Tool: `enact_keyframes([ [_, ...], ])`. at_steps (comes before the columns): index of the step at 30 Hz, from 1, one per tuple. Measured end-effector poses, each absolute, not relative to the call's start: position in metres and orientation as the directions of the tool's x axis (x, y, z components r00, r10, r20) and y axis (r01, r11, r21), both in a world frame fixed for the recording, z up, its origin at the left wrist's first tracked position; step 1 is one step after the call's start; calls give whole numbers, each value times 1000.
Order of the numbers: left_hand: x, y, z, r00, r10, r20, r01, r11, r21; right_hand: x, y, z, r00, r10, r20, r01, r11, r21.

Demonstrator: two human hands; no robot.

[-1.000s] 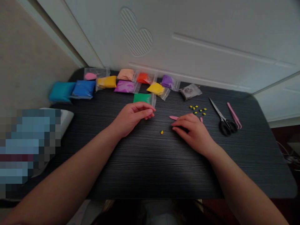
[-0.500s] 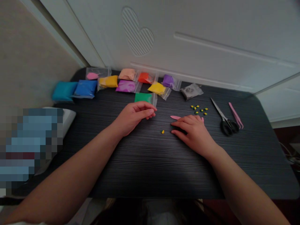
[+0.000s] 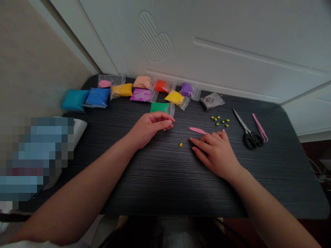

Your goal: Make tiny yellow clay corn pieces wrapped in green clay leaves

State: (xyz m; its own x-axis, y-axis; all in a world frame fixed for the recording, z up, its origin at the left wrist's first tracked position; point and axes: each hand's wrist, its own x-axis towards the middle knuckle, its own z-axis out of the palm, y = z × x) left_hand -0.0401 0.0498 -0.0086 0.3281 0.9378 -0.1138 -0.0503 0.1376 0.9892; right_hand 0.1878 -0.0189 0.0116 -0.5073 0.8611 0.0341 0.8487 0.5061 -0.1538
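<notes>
My left hand (image 3: pixel 154 128) rests just in front of a bag of green clay (image 3: pixel 159 107), its fingers curled and the thumb against the index finger. Whatever may be in that pinch is hidden. My right hand (image 3: pixel 216 151) lies palm down with fingers apart, covering part of a pink clay knife (image 3: pixel 198 130). Its thumb and index finger stretch toward one small yellow teardrop-shaped piece of clay (image 3: pixel 180 144), without touching it. Behind the right hand lie several small yellow-and-green clay pieces (image 3: pixel 222 122).
Black-handled scissors (image 3: pixel 249 134) and pink tweezers (image 3: pixel 259 127) lie at the right. Along the back are several bags of coloured clay, among them yellow (image 3: pixel 174 97), blue (image 3: pixel 97 97) and grey (image 3: pixel 211 101). A blurred-out object (image 3: pixel 41 151) stands at the left edge.
My right hand has slid slightly down, baring more of the pink knife's blade. The left hand keeps its curled pose. The whole view has shifted a little.
</notes>
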Motion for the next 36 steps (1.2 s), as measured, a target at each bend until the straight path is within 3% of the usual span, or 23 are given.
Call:
enact_keyframes([
  [19,-39,48,-6,314,942,-122,-27,137,990,183,-20,11,-538,843,20,819,528,-224],
  [36,-42,51,-4,342,924,-172,-218,255,942,188,-20,11,-543,839,22,824,538,-175],
])
